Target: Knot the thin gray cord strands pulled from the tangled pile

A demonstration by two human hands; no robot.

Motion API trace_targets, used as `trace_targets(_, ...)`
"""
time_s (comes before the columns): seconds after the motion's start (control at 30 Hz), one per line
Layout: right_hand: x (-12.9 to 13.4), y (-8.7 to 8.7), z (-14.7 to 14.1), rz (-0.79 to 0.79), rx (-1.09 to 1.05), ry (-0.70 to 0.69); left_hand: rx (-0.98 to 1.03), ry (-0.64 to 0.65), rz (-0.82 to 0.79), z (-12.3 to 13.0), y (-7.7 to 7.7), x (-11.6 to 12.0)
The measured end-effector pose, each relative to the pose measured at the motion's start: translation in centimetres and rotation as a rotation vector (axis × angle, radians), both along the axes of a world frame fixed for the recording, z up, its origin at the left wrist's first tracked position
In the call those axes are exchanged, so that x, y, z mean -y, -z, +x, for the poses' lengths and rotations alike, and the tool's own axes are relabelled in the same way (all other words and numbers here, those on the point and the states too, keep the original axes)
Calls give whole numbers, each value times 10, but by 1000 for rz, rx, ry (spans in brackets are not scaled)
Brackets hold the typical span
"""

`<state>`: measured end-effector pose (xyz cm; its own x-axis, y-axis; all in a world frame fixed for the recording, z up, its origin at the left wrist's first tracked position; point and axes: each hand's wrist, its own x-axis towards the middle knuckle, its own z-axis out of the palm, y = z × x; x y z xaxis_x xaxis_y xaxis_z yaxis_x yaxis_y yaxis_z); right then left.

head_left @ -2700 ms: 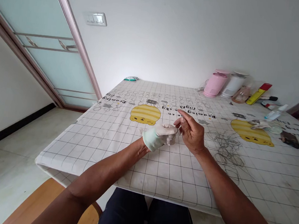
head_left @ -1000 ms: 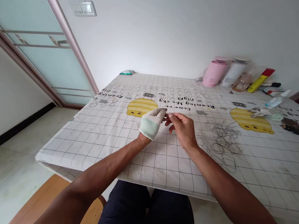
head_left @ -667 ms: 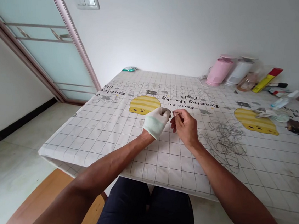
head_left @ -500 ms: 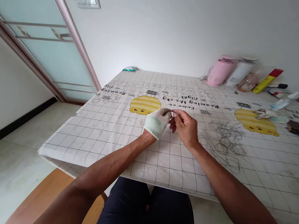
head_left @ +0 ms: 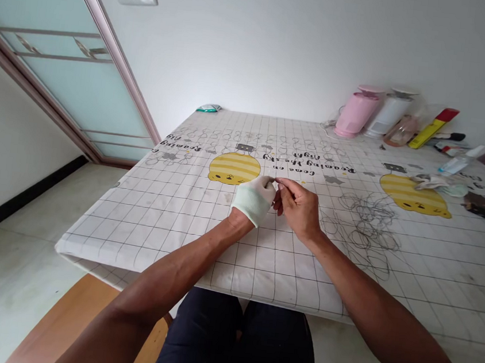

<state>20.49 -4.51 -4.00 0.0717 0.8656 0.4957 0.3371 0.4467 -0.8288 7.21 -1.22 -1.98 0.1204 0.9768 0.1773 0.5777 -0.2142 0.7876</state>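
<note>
My left hand (head_left: 254,199), in a white and mint glove, is closed in a pinch above the table's middle. Bare and also pinched, my right hand (head_left: 299,207) meets it at the fingertips. Whatever lies between the fingers is too small to make out. A loose tangle of thin dark wire loops (head_left: 366,223) rests on the checked tablecloth (head_left: 169,220) to the right of my right hand. Beyond my hands, a row of similar thin loops (head_left: 251,138) runs across the cloth.
At the back right stand a pink device (head_left: 357,114), a white device (head_left: 390,115) and a yellow and red box (head_left: 433,129). Nearer are a clear bottle (head_left: 459,162), a crumpled glove (head_left: 439,184) and a dark object (head_left: 480,205). A green packet (head_left: 208,108) lies at the back left.
The camera view has shifted slightly. My fingertips have come closer together, and the thin shiny piece seen between them before no longer shows clearly.
</note>
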Motion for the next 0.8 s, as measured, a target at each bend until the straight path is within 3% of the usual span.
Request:
trace_targets(0.23, -4, 7, 6, -36, 71, -1, -161, 39, 45, 0, 14, -4)
trace_targets(0.4, -3, 11, 10, -39, 89, -26, 69, 165, -256, -4, 3, -5)
trace_targets(0.53, -3, 12, 9, -49, 90, -19, 264, 180, -438, -6, -3, -2)
trace_targets(0.8, -1, 4, 11, -77, 35, 1, 227, 177, -270, -10, -7, 0)
